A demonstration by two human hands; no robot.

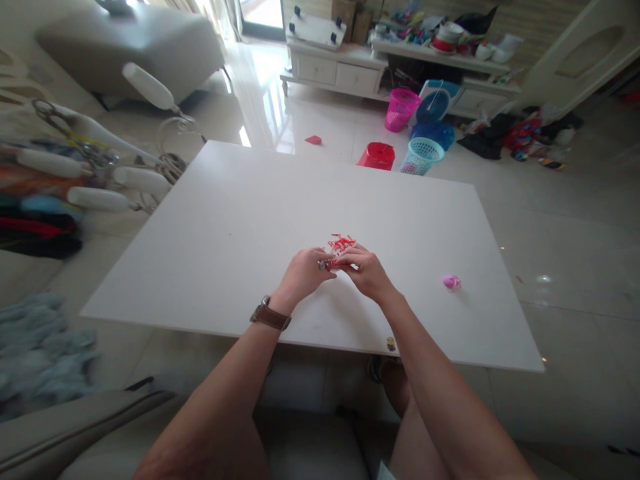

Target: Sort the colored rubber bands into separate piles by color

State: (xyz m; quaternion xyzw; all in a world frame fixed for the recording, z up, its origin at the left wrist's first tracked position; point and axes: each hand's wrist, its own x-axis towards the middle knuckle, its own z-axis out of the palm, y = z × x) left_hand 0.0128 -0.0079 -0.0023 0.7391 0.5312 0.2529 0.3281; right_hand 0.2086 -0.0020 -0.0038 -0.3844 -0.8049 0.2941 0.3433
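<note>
Head view: I am holding a small silver-and-red item (326, 265), too small to identify, over the white counter (240, 220). My left hand (306, 270) is clamping its fingers on it; my right hand (369, 272) is pinching its right end. Loose red pieces (342, 243) are lying just beyond. A pink object (451, 283) is resting well apart, rightward. Past the far edge, a red bucket (377, 155) is standing near a light-blue basket (423, 155).

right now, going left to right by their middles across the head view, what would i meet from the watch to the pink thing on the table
Watch, left hand, pile of small red pieces, right hand, pink thing.
</note>
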